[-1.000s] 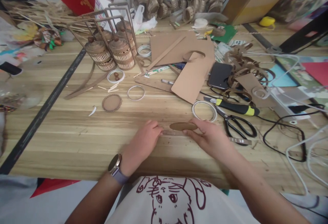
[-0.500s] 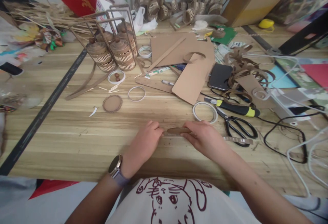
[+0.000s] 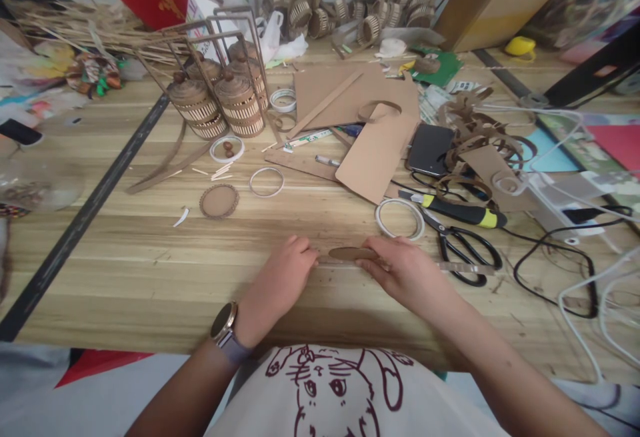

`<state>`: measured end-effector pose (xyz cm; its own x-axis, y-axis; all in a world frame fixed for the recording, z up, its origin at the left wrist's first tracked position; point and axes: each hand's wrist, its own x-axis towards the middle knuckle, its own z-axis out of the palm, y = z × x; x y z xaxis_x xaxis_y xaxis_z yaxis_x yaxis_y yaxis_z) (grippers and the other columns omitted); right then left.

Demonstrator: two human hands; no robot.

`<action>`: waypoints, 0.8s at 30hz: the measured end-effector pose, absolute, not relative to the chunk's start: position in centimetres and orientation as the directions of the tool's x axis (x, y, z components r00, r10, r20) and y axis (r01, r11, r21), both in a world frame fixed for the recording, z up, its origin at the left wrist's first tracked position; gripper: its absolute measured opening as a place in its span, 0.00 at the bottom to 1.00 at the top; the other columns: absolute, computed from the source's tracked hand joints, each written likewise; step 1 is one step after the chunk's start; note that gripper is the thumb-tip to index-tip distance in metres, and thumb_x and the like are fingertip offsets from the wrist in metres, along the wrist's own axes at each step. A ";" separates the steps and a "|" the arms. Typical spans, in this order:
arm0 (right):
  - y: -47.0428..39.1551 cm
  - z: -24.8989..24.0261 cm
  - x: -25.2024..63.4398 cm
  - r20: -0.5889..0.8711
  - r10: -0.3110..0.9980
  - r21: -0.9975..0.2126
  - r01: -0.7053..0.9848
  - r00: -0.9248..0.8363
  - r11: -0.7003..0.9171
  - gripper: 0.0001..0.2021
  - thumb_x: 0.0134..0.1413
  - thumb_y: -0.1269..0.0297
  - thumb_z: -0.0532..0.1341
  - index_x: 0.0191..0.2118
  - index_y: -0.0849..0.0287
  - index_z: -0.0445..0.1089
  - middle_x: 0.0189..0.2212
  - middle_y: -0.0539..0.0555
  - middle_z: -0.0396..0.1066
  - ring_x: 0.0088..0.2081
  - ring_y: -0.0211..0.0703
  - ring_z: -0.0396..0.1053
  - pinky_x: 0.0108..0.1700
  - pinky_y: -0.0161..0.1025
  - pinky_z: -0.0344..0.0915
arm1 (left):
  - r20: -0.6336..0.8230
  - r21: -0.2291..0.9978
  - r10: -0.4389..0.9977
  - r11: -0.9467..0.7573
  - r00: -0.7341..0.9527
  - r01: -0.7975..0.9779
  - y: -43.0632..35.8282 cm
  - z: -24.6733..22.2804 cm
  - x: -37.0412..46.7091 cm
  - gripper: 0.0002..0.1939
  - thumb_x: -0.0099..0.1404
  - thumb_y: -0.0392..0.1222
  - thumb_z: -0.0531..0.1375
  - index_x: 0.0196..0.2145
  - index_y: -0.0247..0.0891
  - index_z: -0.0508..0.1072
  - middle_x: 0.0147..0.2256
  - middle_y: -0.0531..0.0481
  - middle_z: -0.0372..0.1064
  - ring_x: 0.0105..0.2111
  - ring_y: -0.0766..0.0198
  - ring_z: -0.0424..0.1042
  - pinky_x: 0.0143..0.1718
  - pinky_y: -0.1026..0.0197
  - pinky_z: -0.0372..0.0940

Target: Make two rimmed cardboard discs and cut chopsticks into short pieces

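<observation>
Between my hands, low over the wooden table, is a round cardboard disc (image 3: 347, 253) seen almost edge-on. My right hand (image 3: 400, 267) pinches the disc at its right side, thumb below and fingers above. A narrow brown cardboard strip (image 3: 467, 268) runs out to the right from under that hand, across the scissors' handles. My left hand (image 3: 290, 267) is closed, its fingertips pinching the strip's left end beside the disc. Ahead to the left lies a cardboard disc with a corrugated rim (image 3: 219, 201). A roll of white tape (image 3: 400, 219) lies just beyond my right hand.
Black-handled scissors (image 3: 470, 253) and a yellow-black utility knife (image 3: 455, 210) lie at the right, near black and white cables. Cardboard sheets (image 3: 377, 157) and a heap of curled strips (image 3: 485, 137) spread behind. Small lidded basket lanterns (image 3: 240, 107) stand at the back left.
The disc has shifted slightly right and tilted so more of its face shows. The strip's right end has slid a little to the right. My left hand has hardly moved.
</observation>
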<state>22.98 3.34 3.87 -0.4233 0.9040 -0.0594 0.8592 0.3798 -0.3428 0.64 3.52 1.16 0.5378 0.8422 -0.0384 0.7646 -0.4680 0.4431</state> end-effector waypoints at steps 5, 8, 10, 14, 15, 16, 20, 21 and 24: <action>3.3 3.6 22.6 -0.076 0.888 -0.331 0.852 -0.453 0.406 0.04 0.61 0.68 0.58 0.34 0.57 0.67 0.27 0.51 0.75 0.31 0.45 0.73 0.36 0.38 0.60 | -0.043 0.424 0.842 -0.473 0.538 0.773 3.5 1.4 0.6 0.12 0.71 0.34 0.53 0.34 0.35 0.76 0.34 0.46 0.69 0.39 0.57 0.67 0.41 0.55 0.65; 3.4 3.4 22.5 -0.077 0.886 -0.315 0.854 -0.458 0.414 0.04 0.60 0.69 0.58 0.33 0.57 0.67 0.26 0.51 0.74 0.32 0.46 0.73 0.37 0.38 0.59 | -0.041 0.414 0.844 -0.473 0.535 0.778 3.5 1.4 0.7 0.12 0.71 0.34 0.53 0.34 0.35 0.76 0.34 0.47 0.68 0.39 0.57 0.66 0.41 0.55 0.65; 3.4 3.3 22.5 -0.075 0.882 -0.308 0.852 -0.465 0.423 0.04 0.59 0.69 0.58 0.33 0.57 0.67 0.26 0.51 0.74 0.32 0.46 0.73 0.38 0.39 0.59 | -0.040 0.409 0.843 -0.475 0.536 0.779 3.5 1.4 0.7 0.12 0.71 0.34 0.53 0.35 0.35 0.76 0.34 0.47 0.68 0.39 0.57 0.66 0.41 0.55 0.65; 3.5 3.2 22.4 -0.060 0.874 -0.293 0.845 -0.483 0.447 0.04 0.60 0.69 0.57 0.33 0.56 0.67 0.25 0.51 0.74 0.31 0.46 0.73 0.37 0.39 0.58 | -0.038 0.413 0.846 -0.471 0.532 0.780 3.4 1.4 0.6 0.12 0.71 0.34 0.53 0.36 0.35 0.76 0.34 0.47 0.68 0.39 0.57 0.66 0.41 0.56 0.65; 3.5 3.2 22.4 -0.057 0.871 -0.289 0.843 -0.488 0.454 0.05 0.60 0.69 0.57 0.33 0.56 0.67 0.25 0.51 0.74 0.30 0.45 0.72 0.37 0.39 0.58 | -0.037 0.416 0.847 -0.469 0.530 0.779 3.4 1.4 0.6 0.12 0.71 0.34 0.53 0.35 0.35 0.77 0.34 0.47 0.68 0.39 0.57 0.66 0.41 0.56 0.65; 3.5 3.2 22.4 -0.055 0.867 -0.286 0.840 -0.494 0.461 0.05 0.60 0.69 0.57 0.33 0.56 0.67 0.25 0.51 0.74 0.30 0.45 0.72 0.37 0.39 0.58 | -0.037 0.420 0.848 -0.467 0.528 0.778 3.4 1.4 0.6 0.12 0.71 0.34 0.53 0.35 0.35 0.76 0.34 0.47 0.68 0.39 0.57 0.66 0.41 0.56 0.65; 3.5 3.3 22.3 -0.043 0.858 -0.272 0.832 -0.513 0.484 0.05 0.61 0.69 0.57 0.33 0.57 0.67 0.24 0.50 0.73 0.29 0.44 0.70 0.36 0.38 0.57 | -0.035 0.428 0.853 -0.458 0.521 0.779 3.3 1.4 0.6 0.11 0.70 0.34 0.54 0.35 0.35 0.76 0.34 0.46 0.68 0.38 0.57 0.67 0.40 0.55 0.65; 3.5 3.3 22.3 -0.038 0.857 -0.267 0.831 -0.515 0.487 0.05 0.60 0.69 0.57 0.32 0.57 0.67 0.25 0.51 0.73 0.30 0.45 0.70 0.36 0.38 0.57 | -0.035 0.428 0.853 -0.458 0.521 0.779 3.2 1.4 0.6 0.11 0.70 0.34 0.54 0.35 0.35 0.77 0.34 0.46 0.69 0.38 0.57 0.67 0.40 0.55 0.65; 3.6 3.4 22.2 -0.027 0.856 -0.248 0.833 -0.516 0.495 0.06 0.60 0.69 0.58 0.31 0.57 0.68 0.26 0.53 0.73 0.33 0.47 0.69 0.36 0.38 0.56 | -0.014 0.429 0.857 -0.461 0.515 0.777 3.1 1.3 0.5 0.10 0.70 0.33 0.55 0.36 0.35 0.77 0.34 0.46 0.70 0.39 0.56 0.68 0.40 0.54 0.67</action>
<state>22.24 3.63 3.36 -0.5164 0.8560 -0.0266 0.8329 0.4948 -0.2480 0.52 3.14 1.30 0.5155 0.8568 -0.0142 0.7773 -0.4605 0.4287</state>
